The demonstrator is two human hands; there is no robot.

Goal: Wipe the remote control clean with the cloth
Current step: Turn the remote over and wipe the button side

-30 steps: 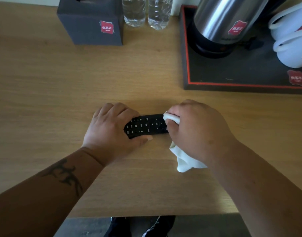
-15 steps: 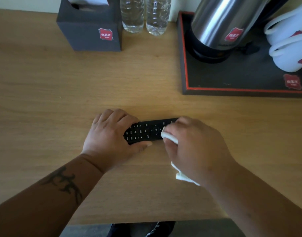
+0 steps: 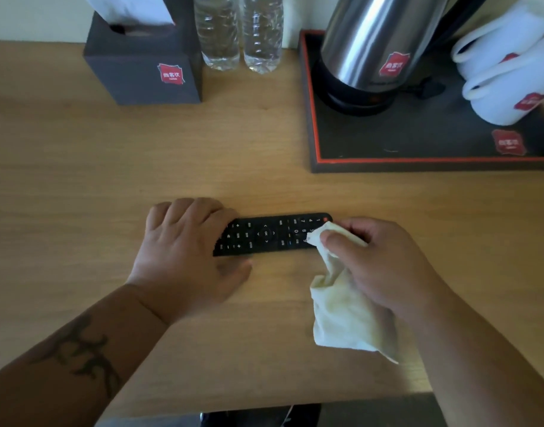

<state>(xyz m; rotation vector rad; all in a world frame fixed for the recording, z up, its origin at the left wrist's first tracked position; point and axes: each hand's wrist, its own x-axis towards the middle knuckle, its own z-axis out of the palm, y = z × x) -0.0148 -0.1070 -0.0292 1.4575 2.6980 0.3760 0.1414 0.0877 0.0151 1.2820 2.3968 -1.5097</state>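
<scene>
At the centre of the frame a black remote control [image 3: 272, 235] lies flat and lengthwise across the wooden table [image 3: 79, 180]; the left hand [image 3: 184, 257] grips its left end, fingers curled over the far edge and thumb seemingly along the near edge, though that part is blurred. The right hand [image 3: 384, 266] pinches a pale cloth [image 3: 341, 306] against the remote's right end, near the red button, the rest of the cloth hanging beneath the palm

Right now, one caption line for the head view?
Left hand steadies the long black remote control on the wooden table; right hand rubs its end with a crumpled white cloth.
</scene>
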